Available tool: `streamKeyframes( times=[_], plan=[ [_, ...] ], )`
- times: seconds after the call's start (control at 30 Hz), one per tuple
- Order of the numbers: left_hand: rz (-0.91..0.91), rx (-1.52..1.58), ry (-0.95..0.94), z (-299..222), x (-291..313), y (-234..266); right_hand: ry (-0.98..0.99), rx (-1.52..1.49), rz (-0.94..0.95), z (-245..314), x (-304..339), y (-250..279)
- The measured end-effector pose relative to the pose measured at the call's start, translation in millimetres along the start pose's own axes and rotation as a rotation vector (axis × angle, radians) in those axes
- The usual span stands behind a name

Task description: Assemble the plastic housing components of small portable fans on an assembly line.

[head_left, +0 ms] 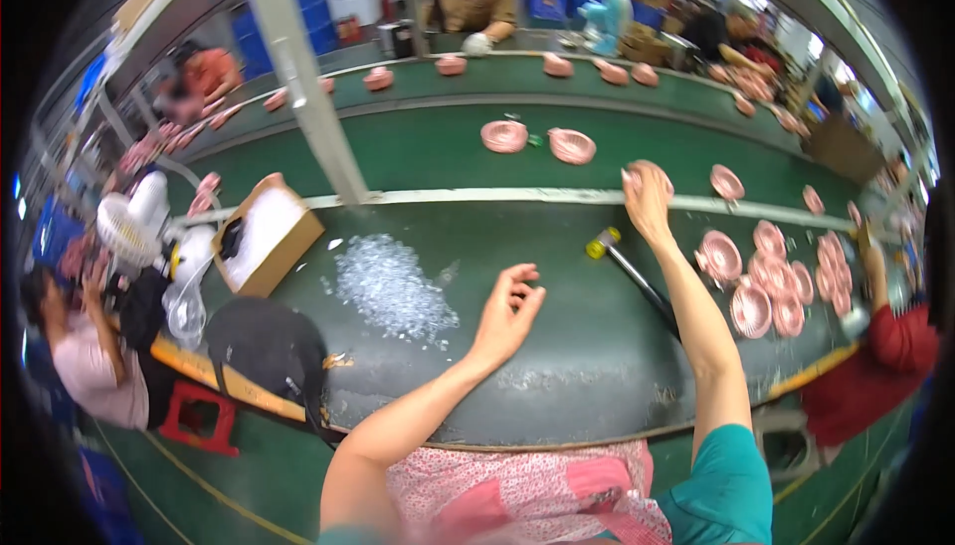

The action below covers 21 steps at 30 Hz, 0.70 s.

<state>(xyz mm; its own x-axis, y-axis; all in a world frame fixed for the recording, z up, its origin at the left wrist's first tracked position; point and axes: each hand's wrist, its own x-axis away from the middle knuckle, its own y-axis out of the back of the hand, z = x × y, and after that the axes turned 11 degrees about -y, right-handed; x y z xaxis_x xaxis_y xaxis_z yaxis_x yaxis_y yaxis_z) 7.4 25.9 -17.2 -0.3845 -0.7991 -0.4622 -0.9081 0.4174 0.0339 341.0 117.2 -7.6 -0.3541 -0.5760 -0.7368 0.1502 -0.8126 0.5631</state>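
My right hand [649, 202] reaches over the white rail to the far green belt, its fingers closed round a pink shell-shaped plastic part [665, 183]. Half curled above the dark work surface, my left hand [509, 314] has gaps between its fingers and nothing visible in them. Beside it lies a heap of small clear plastic pieces [390, 288]. A hammer [629, 269] with a yellow head rests between my arms, its handle partly behind my right forearm. More pink ribbed parts [771, 281] are grouped to the right of that forearm.
An open cardboard box [267, 237] with a white lining stands at left, near a black cap [267, 346]. Two pink parts [572, 145] sit on the green belt [418, 147]. A metal post [303, 78] rises from the rail. Co-workers sit on both sides and opposite.
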Motion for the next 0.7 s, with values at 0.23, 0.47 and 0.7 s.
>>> streamKeyframes(
  times=[0.23, 0.47, 0.7],
  plan=[
    [0.082, 0.041, 0.045, 0.9, -2.9, -12.4, -0.113, -0.145, 0.279, -49.1, -11.0, -104.7],
    [0.058, -0.047, 0.039, -8.2, 2.8, 0.0, -0.359, -0.015, 0.44, 6.8, -23.0, -111.8],
    [0.07, -0.008, -0.013, 5.4, -2.0, -7.8, -0.19, -0.214, 0.212, 1.4, -6.6, -68.9]
  ],
)
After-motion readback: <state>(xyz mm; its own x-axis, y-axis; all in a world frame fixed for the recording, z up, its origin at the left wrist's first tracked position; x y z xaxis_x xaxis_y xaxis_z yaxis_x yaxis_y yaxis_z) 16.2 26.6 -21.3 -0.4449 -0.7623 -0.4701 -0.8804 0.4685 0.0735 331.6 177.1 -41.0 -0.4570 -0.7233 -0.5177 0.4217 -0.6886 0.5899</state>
